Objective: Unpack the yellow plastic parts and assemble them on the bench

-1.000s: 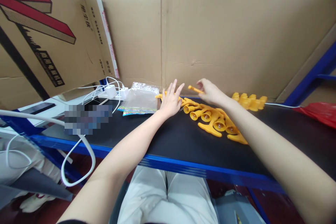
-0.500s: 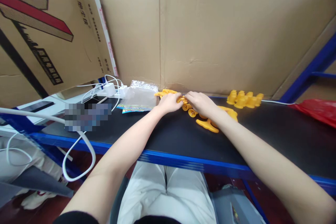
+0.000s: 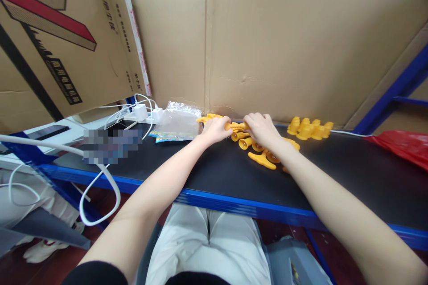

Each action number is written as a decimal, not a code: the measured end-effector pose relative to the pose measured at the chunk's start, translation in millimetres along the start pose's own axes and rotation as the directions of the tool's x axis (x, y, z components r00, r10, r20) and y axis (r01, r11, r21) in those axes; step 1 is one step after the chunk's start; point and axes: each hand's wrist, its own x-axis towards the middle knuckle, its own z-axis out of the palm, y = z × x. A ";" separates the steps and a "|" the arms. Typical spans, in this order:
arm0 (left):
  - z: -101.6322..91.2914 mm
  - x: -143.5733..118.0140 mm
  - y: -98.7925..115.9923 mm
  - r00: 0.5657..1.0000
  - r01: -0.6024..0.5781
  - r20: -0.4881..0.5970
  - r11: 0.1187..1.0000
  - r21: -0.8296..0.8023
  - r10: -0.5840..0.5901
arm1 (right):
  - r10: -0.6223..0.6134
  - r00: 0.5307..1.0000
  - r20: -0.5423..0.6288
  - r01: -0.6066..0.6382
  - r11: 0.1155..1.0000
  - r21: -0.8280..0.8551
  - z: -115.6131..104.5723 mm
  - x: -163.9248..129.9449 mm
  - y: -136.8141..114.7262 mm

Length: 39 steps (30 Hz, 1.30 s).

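On the black shelf top [image 3: 334, 178], near the cardboard back wall, both my hands rest over a row of yellow plastic funnel-shaped parts [image 3: 249, 142]. My left hand [image 3: 216, 129] is curled on the left end of a yellow stick-like piece [image 3: 236, 125]. Its right end is pinched by the fingers of my right hand [image 3: 262, 128]. More yellow parts lie under and just right of my right wrist. A second cluster of small yellow parts [image 3: 309, 128] stands further right, apart from my hands.
A clear plastic bag [image 3: 177, 124] lies left of my left hand. White chargers and cables [image 3: 140, 113] sit beyond it. A red bag [image 3: 401, 147] lies at the far right. Cardboard sheets [image 3: 284, 44] wall the back and left. A blue shelf edge [image 3: 234, 205] runs in front.
My right hand came down from holding a yellow stick in the air and met the left over the row. My left hand went from spread fingers to closed on the stick.
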 end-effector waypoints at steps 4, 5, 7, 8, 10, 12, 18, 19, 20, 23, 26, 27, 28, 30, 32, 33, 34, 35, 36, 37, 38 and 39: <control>-1.9 -1.0 -0.3 1.000 0.004 -0.017 1.000 0.007 -0.004 | -0.065 0.997 -0.047 0.069 0.994 0.083 6.2 -3.2 6.6; -2.2 -1.3 -0.5 1.000 -0.002 -0.021 1.000 0.013 0.003 | -0.075 0.996 -0.047 0.079 0.992 0.100 7.8 -3.8 7.8; -2.5 -1.7 -0.7 0.999 -0.020 -0.026 1.000 0.022 0.020 | -0.073 0.997 -0.020 0.075 0.990 0.118 9.1 -4.3 8.3; -2.5 -1.7 -0.8 0.999 -0.030 -0.026 0.999 0.024 0.031 | -0.064 0.998 0.007 0.063 0.991 0.116 8.7 -4.1 7.7; -2.1 -1.7 -0.6 0.999 -0.048 -0.021 0.999 0.024 0.049 | -0.044 0.997 0.065 0.038 0.995 0.096 6.4 -3.1 5.6; -1.9 -1.7 0.0 0.998 -0.057 -0.018 0.998 0.018 0.058 | -0.025 0.995 0.092 0.019 0.997 0.070 3.4 -2.0 3.6; -3.1 -2.0 -0.6 0.998 -0.063 -0.018 0.997 0.036 0.063 | -0.024 0.995 0.093 0.010 0.988 0.154 2.0 -2.5 1.5; -2.9 -1.9 -1.3 0.998 -0.064 -0.011 0.997 0.044 0.064 | -0.024 0.993 0.118 0.003 0.984 0.176 2.1 -2.6 1.1; -2.5 -1.8 -2.0 0.998 -0.065 -0.004 0.997 0.052 0.065 | -0.021 0.988 0.153 -0.008 0.982 0.189 1.9 -2.6 0.5; -0.6 -1.5 -3.1 0.998 -0.070 0.010 0.995 0.071 0.069 | -0.006 0.972 0.236 -0.035 0.985 0.169 -1.6 -2.1 -1.5; 0.6 -1.2 -2.0 0.997 -0.079 0.006 0.994 0.069 0.079 | 0.005 0.981 0.193 -0.031 0.991 0.130 -7.6 -1.6 -2.9; 0.7 -1.2 -1.4 0.997 -0.083 0.002 0.995 0.063 0.083 | 0.012 0.986 0.166 -0.032 0.993 0.118 -9.2 -1.6 -3.2; 0.6 -1.1 -0.8 0.996 -0.086 -0.002 0.995 0.056 0.086 | 0.021 0.990 0.140 -0.035 0.994 0.104 -10.3 -1.6 -3.4; 0.2 -1.0 -0.4 0.996 -0.084 -0.004 0.996 0.040 0.084 | 0.040 0.995 0.093 -0.047 0.996 0.080 -9.9 -2.0 -3.5; -0.4 -1.1 -1.2 0.997 -0.077 0.003 0.997 0.029 0.076 | 0.048 0.997 0.056 -0.053 0.995 0.083 -6.6 -2.6 -3.3; -0.7 -1.2 -2.0 0.997 -0.073 0.008 0.997 0.026 0.073 | 0.044 0.998 0.046 -0.048 0.994 0.099 -4.3 -2.9 -3.1; -0.9 -1.2 -2.9 0.997 -0.070 0.012 0.997 0.026 0.070 | 0.033 0.999 0.042 -0.038 0.992 0.122 -1.9 -3.1 -3.0; -1.1 -1.3 -4.0 0.998 -0.065 0.015 0.997 0.029 0.065 | 0.016 0.999 0.050 -0.023 0.989 0.147 0.2 -3.3 -3.0; -1.1 -1.2 -5.0 0.998 -0.059 0.019 0.998 0.034 0.059 | -0.002 0.998 0.071 -0.010 0.986 0.168 1.9 -3.3 -3.2; -1.0 -1.2 -5.8 0.998 -0.053 0.025 0.998 0.038 0.052 | -0.012 0.995 0.102 -0.006 0.984 0.178 2.9 -3.3 -3.7; -0.9 -1.1 -6.3 0.998 -0.048 0.033 0.998 0.042 0.046 | -0.013 0.990 0.138 -0.011 0.985 0.171 3.1 -3.2 -4.5; -0.7 -1.0 -6.4 0.998 -0.044 0.041 0.998 0.044 0.042 | -0.003 0.985 0.171 -0.023 0.989 0.150 2.6 -2.9 -5.6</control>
